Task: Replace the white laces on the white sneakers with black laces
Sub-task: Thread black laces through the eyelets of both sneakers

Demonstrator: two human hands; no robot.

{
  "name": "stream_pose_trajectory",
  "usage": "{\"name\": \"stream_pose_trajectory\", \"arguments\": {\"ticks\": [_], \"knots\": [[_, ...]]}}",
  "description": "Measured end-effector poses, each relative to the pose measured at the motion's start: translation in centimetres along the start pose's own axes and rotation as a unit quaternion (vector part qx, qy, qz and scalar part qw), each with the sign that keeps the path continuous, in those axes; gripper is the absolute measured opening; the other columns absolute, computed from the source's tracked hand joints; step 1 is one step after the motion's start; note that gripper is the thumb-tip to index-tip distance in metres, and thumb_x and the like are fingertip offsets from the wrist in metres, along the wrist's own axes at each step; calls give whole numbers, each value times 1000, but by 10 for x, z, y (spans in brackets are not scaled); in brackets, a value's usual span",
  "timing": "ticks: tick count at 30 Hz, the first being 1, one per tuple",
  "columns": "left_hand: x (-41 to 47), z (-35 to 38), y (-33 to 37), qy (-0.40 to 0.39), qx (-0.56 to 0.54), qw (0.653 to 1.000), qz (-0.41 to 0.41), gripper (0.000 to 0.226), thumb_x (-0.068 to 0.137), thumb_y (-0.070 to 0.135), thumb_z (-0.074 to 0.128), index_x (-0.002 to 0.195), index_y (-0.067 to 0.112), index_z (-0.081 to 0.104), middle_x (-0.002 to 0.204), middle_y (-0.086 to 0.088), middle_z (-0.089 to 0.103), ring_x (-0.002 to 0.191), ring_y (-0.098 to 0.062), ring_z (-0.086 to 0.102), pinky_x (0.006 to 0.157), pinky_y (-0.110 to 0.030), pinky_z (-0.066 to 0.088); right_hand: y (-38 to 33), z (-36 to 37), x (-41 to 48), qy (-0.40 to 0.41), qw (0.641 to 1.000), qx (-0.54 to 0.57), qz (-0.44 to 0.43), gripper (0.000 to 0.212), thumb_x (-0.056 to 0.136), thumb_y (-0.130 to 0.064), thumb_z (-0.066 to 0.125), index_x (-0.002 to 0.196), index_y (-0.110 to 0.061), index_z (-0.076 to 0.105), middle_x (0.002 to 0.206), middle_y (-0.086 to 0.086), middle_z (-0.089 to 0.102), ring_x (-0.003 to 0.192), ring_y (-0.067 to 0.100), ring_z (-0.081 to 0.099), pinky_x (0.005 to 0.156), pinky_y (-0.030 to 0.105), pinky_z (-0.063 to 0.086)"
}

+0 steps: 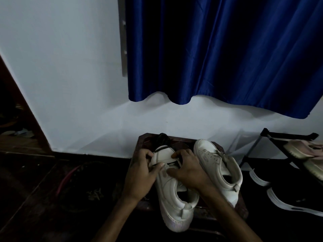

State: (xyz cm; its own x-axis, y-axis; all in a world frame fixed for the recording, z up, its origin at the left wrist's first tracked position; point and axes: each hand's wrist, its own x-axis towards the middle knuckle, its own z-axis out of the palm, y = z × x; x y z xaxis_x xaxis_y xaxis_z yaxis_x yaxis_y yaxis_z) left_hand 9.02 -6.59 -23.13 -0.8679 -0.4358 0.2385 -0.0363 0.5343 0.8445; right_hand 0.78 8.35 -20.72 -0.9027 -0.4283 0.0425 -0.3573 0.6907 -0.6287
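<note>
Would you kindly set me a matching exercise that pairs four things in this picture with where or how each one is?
Things:
1. left sneaker
2. right sneaker
3. curtain
4. shoe rack

States:
a. hangs blue against the wall
b. stands at the right edge, with shoes on it
c. gripped by the left hand and right hand, a black lace across its front
d. lies beside the hands, no lace showing

Pairs: 1-c, 2-d, 3-a, 4-b

left: open floor (43, 189) | right: second sneaker (216, 165), shoe rack (251, 151) | behind: wall (70, 84), curtain (227, 49)
</note>
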Motion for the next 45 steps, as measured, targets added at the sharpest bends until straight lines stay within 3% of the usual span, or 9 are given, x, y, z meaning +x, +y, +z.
{"name": "stream_pose_trajectory", "arguments": {"ticks": [7, 9, 12, 21, 25, 31, 36, 42, 45], "knots": [[5, -6, -4, 38, 232, 970, 61, 25, 93, 51, 52, 95, 26, 56, 88, 4, 70, 85, -24, 67, 66, -34, 50, 2, 0, 1, -2, 1000, 8, 2, 47, 67, -36, 76, 109, -26, 56, 115, -5, 45, 110, 19, 47, 93, 39, 46], [12, -21, -5, 134, 94, 986, 32, 20, 95, 43, 54, 92, 23, 58, 78, 3, 66, 77, -29, 65, 65, -34, 49, 2, 0, 1, -7, 1000, 5, 6, 48, 68, -36, 77, 110, -26, 56, 115, -5, 44, 110, 18, 45, 94, 39, 45], [30, -52, -10, 272, -155, 949, -36, 10, 99, 23, 55, 90, 18, 58, 75, 5, 57, 71, -19, 54, 64, -25, 44, 3, -1, 3, -8, 1000, 2, 3, 49, 67, -38, 76, 109, -27, 55, 113, -6, 43, 109, 18, 46, 94, 38, 45], [11, -47, -12, 190, -261, 943, -86, 11, 98, 25, 55, 91, 19, 60, 64, 0, 42, 53, -11, 33, 45, -22, 29, -3, -7, -2, 9, 999, 36, 24, 30, 89, -43, 59, 111, -22, 58, 111, -3, 54, 106, 17, 55, 90, 29, 42], [2, -29, -8, 163, -264, 946, -92, 11, 98, 22, 56, 90, 17, 61, 61, 3, 43, 51, -11, 33, 46, -23, 28, -4, -25, 1, -4, 994, -100, 51, 38, 97, -47, 44, 111, -13, 55, 107, 10, 67, 105, 29, 60, 79, 32, 40], [-3, -12, 0, 114, -262, 954, -90, 12, 97, 23, 56, 89, 18, 60, 63, 4, 46, 54, -8, 37, 51, -25, 31, -18, -70, 13, -38, 959, -274, 51, 52, 89, -59, 46, 96, -13, 69, 103, 9, 69, 98, 28, 64, 85, 36, 50], [8, -19, 6, 151, -288, 942, -85, 10, 97, 23, 58, 91, 15, 61, 65, 3, 48, 54, -8, 38, 50, -24, 31, -47, -152, 18, 76, 966, -242, 45, 61, 86, -68, 47, 77, -12, 69, 77, 7, 66, 74, 22, 62, 75, 37, 53], [14, -20, 18, 124, -299, 944, -59, 11, 97, 24, 57, 90, 17, 61, 60, 6, 46, 48, -4, 36, 44, -17, 30, -61, -156, 3, -17, 996, 84, 26, 38, 85, -51, 64, 88, -14, 70, 80, 9, 67, 68, 12, 58, 57, 24, 45], [11, -13, 16, 94, -271, 957, -43, 5, 96, 21, 59, 93, 17, 61, 65, 9, 52, 54, -4, 43, 54, -22, 35, -43, -122, 12, 4, 1000, 3, -13, 19, 87, -37, 68, 92, -19, 68, 67, -2, 62, 48, -1, 51, 55, 22, 37]]}}
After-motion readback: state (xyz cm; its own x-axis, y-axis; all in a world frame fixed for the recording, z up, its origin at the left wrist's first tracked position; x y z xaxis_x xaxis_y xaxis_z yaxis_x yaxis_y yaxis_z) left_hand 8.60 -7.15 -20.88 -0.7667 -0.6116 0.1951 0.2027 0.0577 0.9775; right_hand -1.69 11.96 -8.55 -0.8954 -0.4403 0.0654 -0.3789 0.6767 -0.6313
